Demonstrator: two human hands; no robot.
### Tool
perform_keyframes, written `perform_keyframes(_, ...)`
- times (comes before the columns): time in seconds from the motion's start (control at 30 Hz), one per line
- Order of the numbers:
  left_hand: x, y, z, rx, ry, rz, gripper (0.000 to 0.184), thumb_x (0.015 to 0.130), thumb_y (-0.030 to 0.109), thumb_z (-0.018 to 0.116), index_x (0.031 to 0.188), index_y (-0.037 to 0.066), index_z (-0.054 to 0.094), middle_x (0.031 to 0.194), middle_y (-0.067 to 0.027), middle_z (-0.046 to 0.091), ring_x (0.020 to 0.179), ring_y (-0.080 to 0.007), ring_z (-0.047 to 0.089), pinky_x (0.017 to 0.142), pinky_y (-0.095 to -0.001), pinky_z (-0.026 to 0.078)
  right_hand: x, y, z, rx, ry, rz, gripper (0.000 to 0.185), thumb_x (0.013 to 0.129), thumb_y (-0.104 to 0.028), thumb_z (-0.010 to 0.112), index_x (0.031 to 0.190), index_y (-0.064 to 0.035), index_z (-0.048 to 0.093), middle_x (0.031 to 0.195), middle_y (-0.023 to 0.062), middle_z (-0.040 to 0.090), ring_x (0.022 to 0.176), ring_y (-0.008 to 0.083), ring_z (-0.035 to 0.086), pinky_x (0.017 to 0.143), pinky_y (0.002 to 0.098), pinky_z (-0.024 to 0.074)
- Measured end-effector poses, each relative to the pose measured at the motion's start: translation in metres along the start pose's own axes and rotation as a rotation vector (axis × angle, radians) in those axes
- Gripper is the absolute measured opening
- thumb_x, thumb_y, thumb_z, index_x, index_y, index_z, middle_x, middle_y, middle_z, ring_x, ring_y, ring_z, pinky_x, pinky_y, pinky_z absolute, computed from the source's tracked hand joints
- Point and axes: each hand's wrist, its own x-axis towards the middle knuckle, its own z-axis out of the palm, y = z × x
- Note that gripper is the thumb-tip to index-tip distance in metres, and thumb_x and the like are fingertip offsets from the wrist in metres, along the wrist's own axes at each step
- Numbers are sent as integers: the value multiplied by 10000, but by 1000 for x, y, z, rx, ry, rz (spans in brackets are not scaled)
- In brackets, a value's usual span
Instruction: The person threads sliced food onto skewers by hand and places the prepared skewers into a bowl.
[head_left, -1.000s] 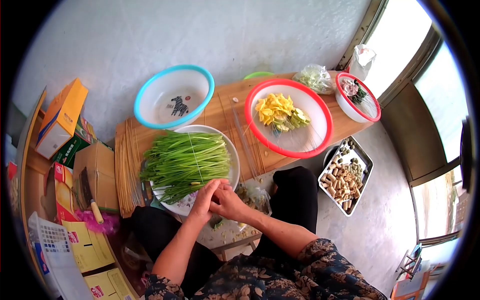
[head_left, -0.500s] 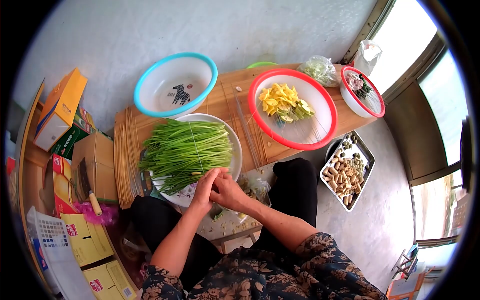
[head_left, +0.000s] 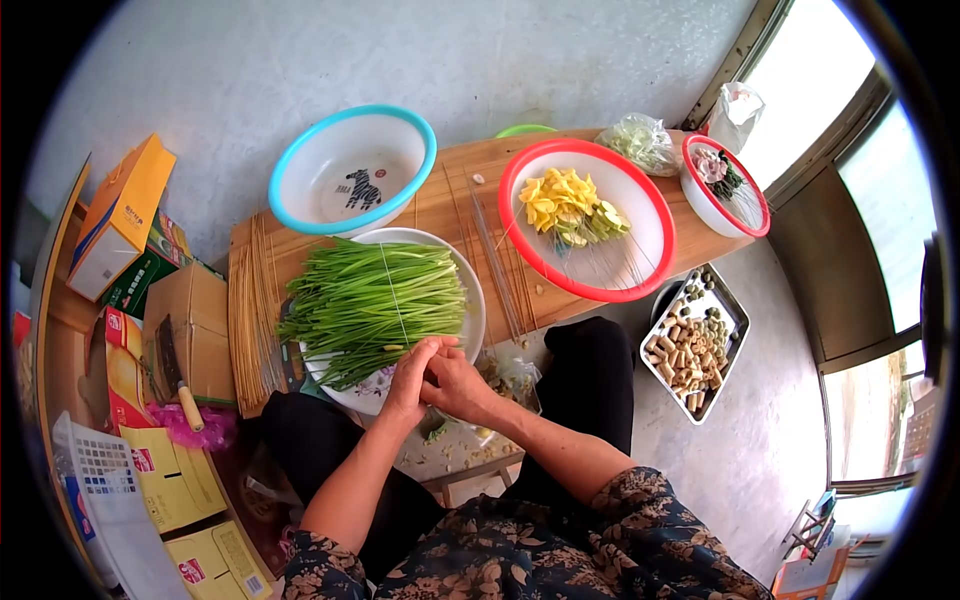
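The left hand (head_left: pixel 406 382) and right hand (head_left: pixel 460 388) meet, fingers folded; whether either grip holds anything, I cannot tell. Just beyond, slender stalks (head_left: pixel 375 300), fresh green, paler rightward, lie heaped crosswise on a white plate (head_left: pixel 474 290), a thin pale stick (head_left: pixel 392 285) across them. Behind, on the wooden desk (head_left: pixel 470 160), stands a blue-rimmed basin (head_left: pixel 315 165).

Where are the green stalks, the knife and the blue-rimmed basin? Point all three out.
Green stalks (head_left: pixel 362 303), head view: middle of the pile.
Knife (head_left: pixel 172 362), head view: its blade, near the handle.
Blue-rimmed basin (head_left: pixel 316 168), head view: bare inner wall.
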Motion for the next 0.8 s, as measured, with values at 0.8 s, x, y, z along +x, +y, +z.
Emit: perform_keyframes(0.8,1,-4,-3,7,10,12,316,903,306,481,862,11,585,998,-138,613,917,-198,563,864,-328,439,-1,5,2,81,-14,10,266,813,-230,567,893,23,581,772,211,602,699,334,585,615,431,465)
